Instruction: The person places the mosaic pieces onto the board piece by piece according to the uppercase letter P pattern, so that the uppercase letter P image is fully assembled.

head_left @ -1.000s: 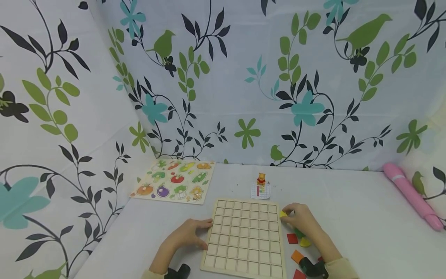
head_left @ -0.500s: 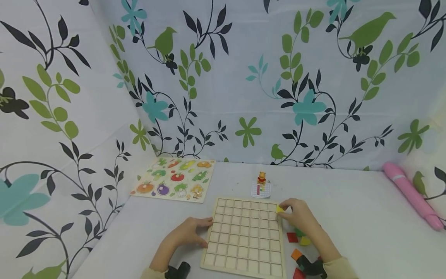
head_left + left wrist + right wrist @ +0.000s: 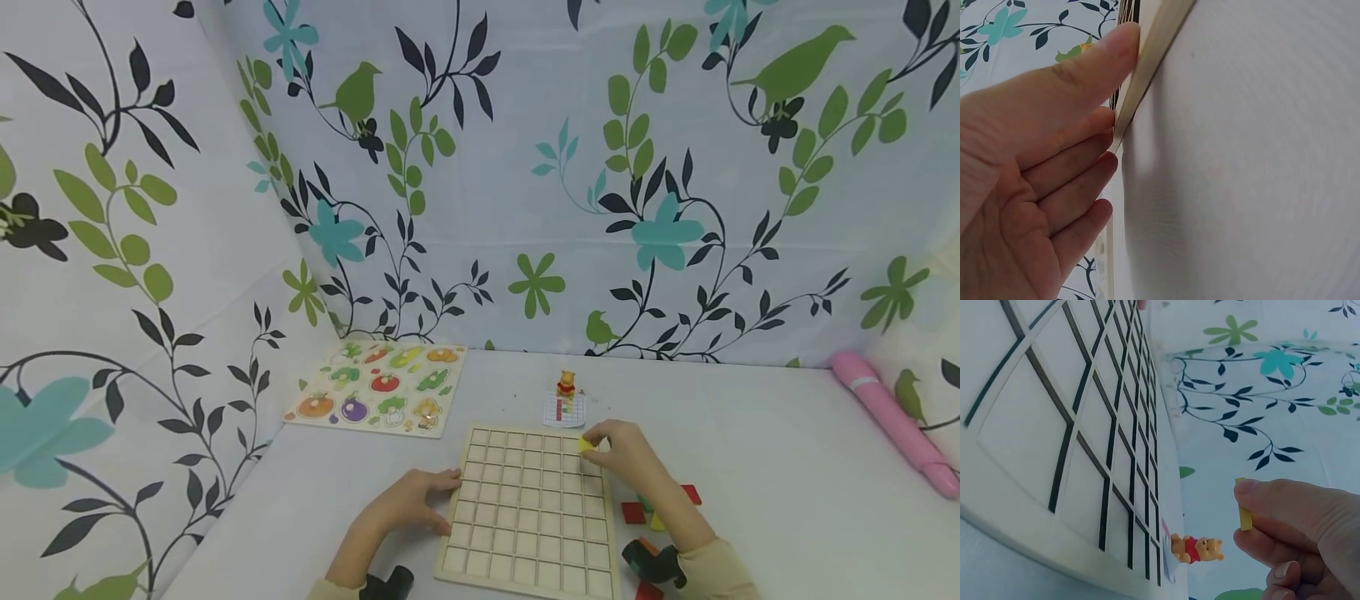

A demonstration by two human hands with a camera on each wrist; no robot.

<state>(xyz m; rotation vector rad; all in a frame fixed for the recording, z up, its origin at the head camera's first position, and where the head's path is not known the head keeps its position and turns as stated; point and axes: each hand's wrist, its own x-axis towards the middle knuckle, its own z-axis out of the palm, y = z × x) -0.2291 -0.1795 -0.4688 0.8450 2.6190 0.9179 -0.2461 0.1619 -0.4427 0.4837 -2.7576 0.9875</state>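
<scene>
A pale wooden grid board (image 3: 530,503) lies flat on the table between both hands. My left hand (image 3: 408,504) rests at its left side; in the left wrist view the thumb (image 3: 1119,44) touches the board's edge and the other fingers extend loosely beside it. Over the board's far right corner, my right hand (image 3: 628,457) pinches a small yellow piece (image 3: 585,445) between thumb and fingers. The right wrist view shows this thin yellow piece (image 3: 1245,512) edge-on, raised clear of the grid. Every visible cell of the board is bare.
Right of the board lie loose pieces, among them a red square (image 3: 633,512), partly under the right forearm. Behind it stand a small bear figurine (image 3: 566,384) and a printed grid card (image 3: 562,412). A vegetable puzzle (image 3: 401,400) lies back left, a pink stick (image 3: 892,421) far right.
My right hand has carried the yellow piece from beside the board's right edge leftward and slightly away, over the far right corner. The left hand stays at the left edge.
</scene>
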